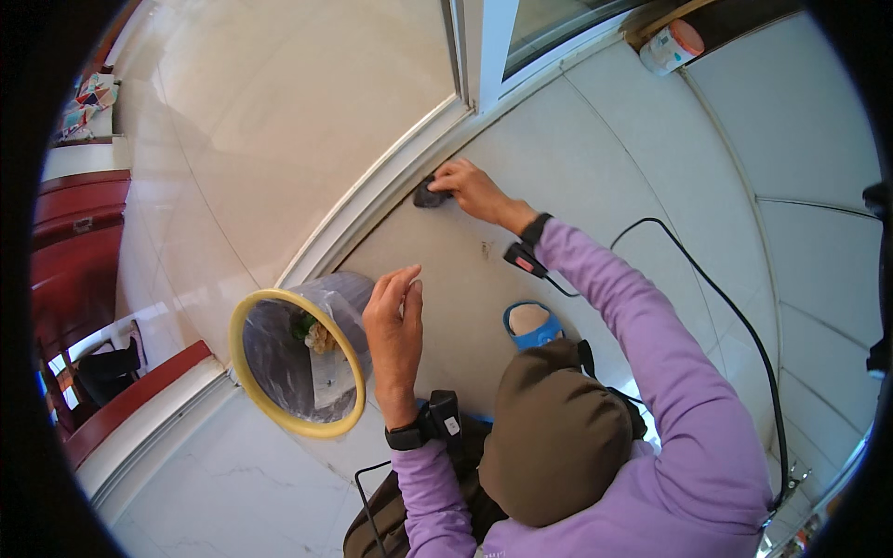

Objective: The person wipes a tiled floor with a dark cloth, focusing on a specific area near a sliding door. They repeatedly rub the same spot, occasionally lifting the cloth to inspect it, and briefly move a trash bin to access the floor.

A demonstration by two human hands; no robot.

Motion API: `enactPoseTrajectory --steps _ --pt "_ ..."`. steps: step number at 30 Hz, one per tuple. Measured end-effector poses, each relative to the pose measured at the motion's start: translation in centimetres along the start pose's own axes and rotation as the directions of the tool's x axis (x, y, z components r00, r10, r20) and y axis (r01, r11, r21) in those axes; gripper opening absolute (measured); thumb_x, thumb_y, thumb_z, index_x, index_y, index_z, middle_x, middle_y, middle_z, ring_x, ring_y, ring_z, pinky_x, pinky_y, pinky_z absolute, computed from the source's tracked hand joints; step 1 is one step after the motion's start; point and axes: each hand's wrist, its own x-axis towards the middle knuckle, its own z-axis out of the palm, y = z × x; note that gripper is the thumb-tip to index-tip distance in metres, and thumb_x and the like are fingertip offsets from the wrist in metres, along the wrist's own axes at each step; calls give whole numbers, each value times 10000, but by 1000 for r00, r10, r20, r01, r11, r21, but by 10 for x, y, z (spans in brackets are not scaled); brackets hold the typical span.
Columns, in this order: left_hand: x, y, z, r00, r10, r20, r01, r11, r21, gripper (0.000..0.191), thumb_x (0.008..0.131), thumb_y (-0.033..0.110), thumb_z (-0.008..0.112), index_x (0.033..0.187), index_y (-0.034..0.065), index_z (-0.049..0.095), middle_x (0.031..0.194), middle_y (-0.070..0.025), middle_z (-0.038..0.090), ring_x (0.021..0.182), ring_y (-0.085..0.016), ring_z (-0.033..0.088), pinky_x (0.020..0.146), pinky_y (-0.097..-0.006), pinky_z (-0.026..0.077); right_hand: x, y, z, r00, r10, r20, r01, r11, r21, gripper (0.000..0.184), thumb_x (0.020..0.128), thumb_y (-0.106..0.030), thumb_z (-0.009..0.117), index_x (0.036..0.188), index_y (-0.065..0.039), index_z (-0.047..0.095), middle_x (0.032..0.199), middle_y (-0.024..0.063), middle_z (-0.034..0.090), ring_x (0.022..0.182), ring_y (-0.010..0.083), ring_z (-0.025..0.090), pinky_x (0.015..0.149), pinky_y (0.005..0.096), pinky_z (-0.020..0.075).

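Observation:
My right hand point(476, 194) pinches a dark cloth or pad point(429, 194) against the tiled floor point(446, 293). The pad sits right beside the white sliding-door track point(380, 178), at the dark seam along its edge. Held up beside the waste bin, my left hand point(396, 328) is empty, its fingers loosely bent and the thumb a little apart. The waste bin point(241, 352) has a yellow rim and a clear plastic liner. Inside lie a crumpled pale item point(321, 337), something green and a white piece.
A white tub with an orange lid point(671, 47) stands in the far right corner. A black cable point(739, 314) loops from my right wrist down the right side. A blue slipper point(534, 326) is on my foot. Dark red furniture point(80, 251) is at the left.

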Motion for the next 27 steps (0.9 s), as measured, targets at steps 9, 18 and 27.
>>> enactPoseTrajectory --steps 9,18,27 --pt "-1 -3 -10 999 38 -14 -39 999 -9 182 849 22 571 1023 31 624 889 -124 622 724 -208 596 658 -288 476 -31 -13 2 920 -87 381 138 984 -108 312 634 97 554 856 -77 688 909 70 596 926 289 529 805 364 458" --pt "-5 -5 9 995 76 68 -76 997 -10 168 847 35 576 1005 34 634 863 -126 624 716 -226 604 646 -298 472 -3 24 -44 925 285 -253 -321 940 -118 280 730 30 525 936 -77 682 949 124 627 895 341 562 810 395 463" --pt "-2 -6 4 999 38 23 -37 999 -35 155 860 60 575 998 37 641 844 -124 623 690 -213 592 644 -291 470 -93 -4 -51 959 278 47 -282 940 194 353 747 54 546 1073 -52 632 979 112 576 924 258 561 814 311 447"
